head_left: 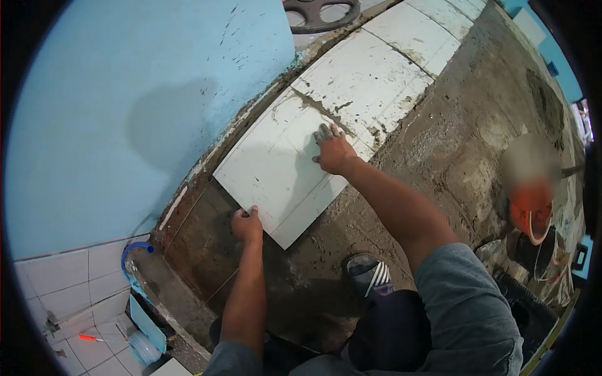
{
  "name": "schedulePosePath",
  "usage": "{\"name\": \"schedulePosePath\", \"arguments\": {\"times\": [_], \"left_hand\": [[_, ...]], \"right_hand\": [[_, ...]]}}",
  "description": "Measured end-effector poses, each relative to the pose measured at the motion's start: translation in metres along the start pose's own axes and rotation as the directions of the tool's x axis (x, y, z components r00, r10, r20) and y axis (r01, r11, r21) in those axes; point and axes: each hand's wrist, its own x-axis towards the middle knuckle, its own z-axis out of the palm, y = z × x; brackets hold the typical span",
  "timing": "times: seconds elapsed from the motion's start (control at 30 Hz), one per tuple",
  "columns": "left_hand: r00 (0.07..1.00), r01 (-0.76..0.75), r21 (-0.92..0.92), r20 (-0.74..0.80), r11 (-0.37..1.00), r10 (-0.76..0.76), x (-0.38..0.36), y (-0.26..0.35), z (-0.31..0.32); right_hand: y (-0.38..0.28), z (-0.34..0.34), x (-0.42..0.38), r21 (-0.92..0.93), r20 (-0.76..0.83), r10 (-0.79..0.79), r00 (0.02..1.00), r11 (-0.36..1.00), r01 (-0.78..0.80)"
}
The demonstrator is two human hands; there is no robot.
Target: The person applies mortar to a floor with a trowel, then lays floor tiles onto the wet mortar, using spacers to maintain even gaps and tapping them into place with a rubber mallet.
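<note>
A large white floor tile (276,163), smeared with a little mud, lies beside the blue wall, at the near end of a row of similar tiles. My left hand (248,225) is closed on its near edge, thumb on top and the other fingers hidden below. Across its far right part my right hand (333,149) rests with fingers spread, close to the joint with the adjoining tile (364,81). Wet grey mortar (338,219) shows along the tile's right side. A string (222,288) runs over the dark ground on the near side.
A person (532,182) with blurred head and orange clothing is at the right. Blue pipe (128,250) sticks up at the lower left, near an orange-handled tool (88,338). A dark wheel-like object (320,28) lies at the top. My sandalled foot (369,276) stands on the mortar.
</note>
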Motion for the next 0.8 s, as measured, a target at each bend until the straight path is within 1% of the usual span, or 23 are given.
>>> {"name": "schedulePosePath", "arguments": {"times": [0.07,0.17,0.27,0.37,0.43,0.53,0.6,0.63,0.67,0.7,0.73,0.77,0.8], "left_hand": [[0.998,-0.047,-0.009,-0.052,0.999,0.047,0.001,-0.004,0.006],[0.998,-0.038,-0.055,-0.047,0.998,0.036,0.0,-0.005,0.006],[0.996,-0.063,-0.004,-0.065,0.998,0.063,-0.002,-0.001,0.003],[0.995,-0.074,-0.045,-0.073,0.996,0.07,0.0,-0.002,0.004],[0.994,-0.078,-0.034,-0.085,0.996,0.075,0.001,-0.005,0.006],[0.993,-0.092,-0.03,-0.083,0.995,0.089,-0.002,-0.001,0.003],[0.992,-0.109,-0.04,-0.071,0.993,0.106,0.005,-0.012,0.007],[0.979,-0.185,0.123,-0.068,0.975,0.194,-0.006,0.002,-0.006],[0.96,-0.251,0.21,-0.07,0.945,0.271,0.037,-0.041,0.014],[0.961,-0.262,0.189,-0.039,0.946,0.274,0.028,-0.034,0.006],[0.951,-0.268,0.185,-0.106,0.946,0.29,0.034,-0.043,0.012],[0.978,-0.157,0.166,-0.109,0.974,0.176,0.013,-0.02,0.004],[0.985,-0.124,0.109,-0.107,0.986,0.136,0.003,-0.012,0.002]], "right_hand": [[0.001,-0.003,0.001,0.011,0.006,0.001,1.0,1.0,-0.001],[0.002,-0.005,-0.002,0.036,0.024,0.009,1.0,0.999,-0.01],[0.0,-0.002,-0.001,0.057,0.006,0.015,1.0,0.998,-0.016],[0.002,-0.002,-0.001,0.072,0.004,0.012,1.0,0.997,-0.013],[0.001,-0.005,-0.001,0.078,0.01,0.009,1.0,0.997,-0.01],[0.0,-0.003,0.002,0.07,-0.053,0.011,0.999,0.997,-0.008],[0.0,-0.016,0.001,0.062,0.011,-0.005,1.0,0.998,0.004],[0.003,-0.012,-0.002,0.262,0.06,0.021,0.998,0.964,-0.036],[0.004,0.009,-0.023,0.375,-0.31,0.031,0.95,0.922,0.093],[0.006,0.016,-0.052,0.225,-0.507,-0.063,0.86,0.953,0.202],[0.009,0.022,-0.079,0.249,-0.418,-0.063,0.906,0.951,0.181],[0.013,0.048,-0.11,0.27,-0.69,-0.015,0.724,0.922,0.277],[0.023,0.056,-0.143,0.296,-0.601,-0.005,0.799,0.928,0.228]]}}
